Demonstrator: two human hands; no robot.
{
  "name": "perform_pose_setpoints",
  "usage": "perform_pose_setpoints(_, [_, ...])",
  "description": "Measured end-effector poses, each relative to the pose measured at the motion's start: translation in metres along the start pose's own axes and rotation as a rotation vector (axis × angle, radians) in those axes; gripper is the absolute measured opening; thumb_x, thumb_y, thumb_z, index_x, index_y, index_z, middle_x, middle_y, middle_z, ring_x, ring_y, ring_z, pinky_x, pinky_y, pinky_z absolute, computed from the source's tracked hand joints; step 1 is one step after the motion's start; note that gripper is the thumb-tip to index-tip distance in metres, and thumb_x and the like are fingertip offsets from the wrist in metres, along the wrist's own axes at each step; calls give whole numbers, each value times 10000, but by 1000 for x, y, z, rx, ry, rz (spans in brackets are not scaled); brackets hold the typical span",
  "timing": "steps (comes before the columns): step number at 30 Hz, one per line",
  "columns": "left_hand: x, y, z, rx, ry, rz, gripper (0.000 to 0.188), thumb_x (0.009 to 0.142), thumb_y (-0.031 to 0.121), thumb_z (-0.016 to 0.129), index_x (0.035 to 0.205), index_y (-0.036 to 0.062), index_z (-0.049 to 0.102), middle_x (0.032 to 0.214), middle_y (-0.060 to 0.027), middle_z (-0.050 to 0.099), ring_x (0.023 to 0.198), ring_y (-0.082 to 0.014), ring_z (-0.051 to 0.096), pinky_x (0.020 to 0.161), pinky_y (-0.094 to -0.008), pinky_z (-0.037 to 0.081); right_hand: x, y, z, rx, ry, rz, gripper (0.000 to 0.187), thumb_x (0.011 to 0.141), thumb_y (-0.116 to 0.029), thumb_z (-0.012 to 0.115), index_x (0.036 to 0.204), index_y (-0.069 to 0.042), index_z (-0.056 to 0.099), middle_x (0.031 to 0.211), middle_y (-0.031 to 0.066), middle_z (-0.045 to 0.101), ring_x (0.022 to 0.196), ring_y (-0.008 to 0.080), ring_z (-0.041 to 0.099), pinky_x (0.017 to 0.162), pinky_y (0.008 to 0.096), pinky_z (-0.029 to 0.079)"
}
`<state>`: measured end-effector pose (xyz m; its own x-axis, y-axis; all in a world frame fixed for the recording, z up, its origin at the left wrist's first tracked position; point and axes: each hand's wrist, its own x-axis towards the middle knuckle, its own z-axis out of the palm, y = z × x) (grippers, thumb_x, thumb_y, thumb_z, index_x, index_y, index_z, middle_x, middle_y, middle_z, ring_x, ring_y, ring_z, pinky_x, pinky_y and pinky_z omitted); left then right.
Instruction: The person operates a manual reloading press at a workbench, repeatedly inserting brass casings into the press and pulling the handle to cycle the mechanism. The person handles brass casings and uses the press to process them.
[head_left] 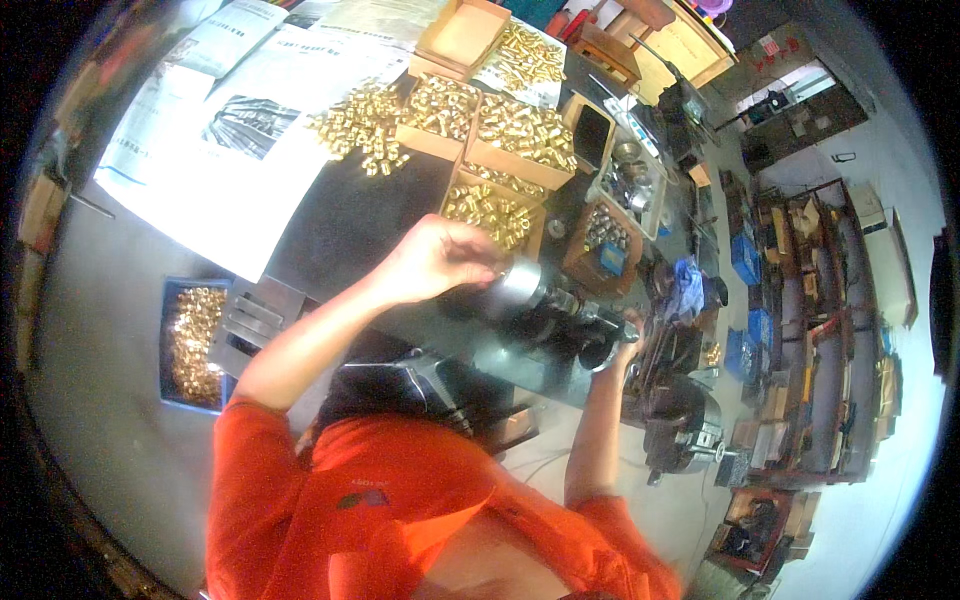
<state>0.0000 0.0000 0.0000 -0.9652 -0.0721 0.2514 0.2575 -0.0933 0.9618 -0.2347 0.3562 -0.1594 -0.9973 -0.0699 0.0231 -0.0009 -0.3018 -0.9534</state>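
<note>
My left hand (445,258) is at the round silver chuck (518,287) of a small dark bench machine (565,308). Its fingers are pinched together at the chuck's left face, and whatever they hold is too small or hidden to name. At the machine's right end, my right hand (630,345) is closed around a part that looks like a handle, mostly hidden behind the machine. Just beyond my left hand stands a cardboard box of brass fittings (490,215). More brass fittings fill the boxes (525,130) behind it, and a loose pile (365,125) lies to their left.
Newspaper sheets (235,150) cover the table's left side. A blue crate (195,345) of brass pieces stands low at the left. To the right are a box of silver parts (605,240), a plastic tray (635,180) and a blue cloth (685,285). Loaded shelves (810,330) line the right wall.
</note>
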Motion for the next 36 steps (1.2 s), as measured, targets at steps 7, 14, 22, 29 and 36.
perform_pose_setpoints(7, [-13, 2, -6, -38, 6, -89, 137, 748, -49, 602, 883, -56, 575, 750, -73, 601, 660, -125, 583, 626, -248, 486, -103, -46, 76, 315, 87, 311, 321, 789, -187, 416, 992, 21, 553, 925, 125, 599, 824, 281, 572, 755, 384, 470])
perform_pose_setpoints(14, [5, 1, 7, -50, -18, -140, 124, 786, 15, 587, 879, -65, 574, 733, -97, 602, 597, -143, 594, 566, -248, 487, 41, -22, -6, -524, 5, -274, 151, 769, -155, 508, 752, -32, 595, 697, 53, 583, 574, 167, 524, 504, 292, 436])
perform_pose_setpoints(22, [-2, 14, 1, 54, 81, -136, 182, 754, 62, 601, 864, -77, 557, 689, -121, 578, 566, -200, 582, 541, -315, 491, -87, -125, 86, 414, -159, -370, 262, 851, -250, 465, 662, -74, 421, 493, -16, 280, 387, 89, 247, 355, 237, 206])
perform_pose_setpoints(29, [12, -1, 8, -232, 128, -108, 203, 752, 116, 632, 841, -49, 553, 708, -126, 578, 582, -203, 573, 501, -317, 495, -98, -81, 29, 540, -229, 291, 140, 788, -171, 434, 680, -85, 456, 493, -15, 292, 393, 82, 216, 341, 217, 154])
perform_pose_setpoints(36, [1, 3, 6, -139, 166, -164, 187, 765, 78, 611, 865, -69, 554, 752, -133, 592, 605, -203, 577, 525, -304, 489, -36, -91, 83, -333, 130, 64, 145, 760, -163, 505, 699, -59, 587, 557, 17, 471, 483, 126, 420, 443, 278, 323])
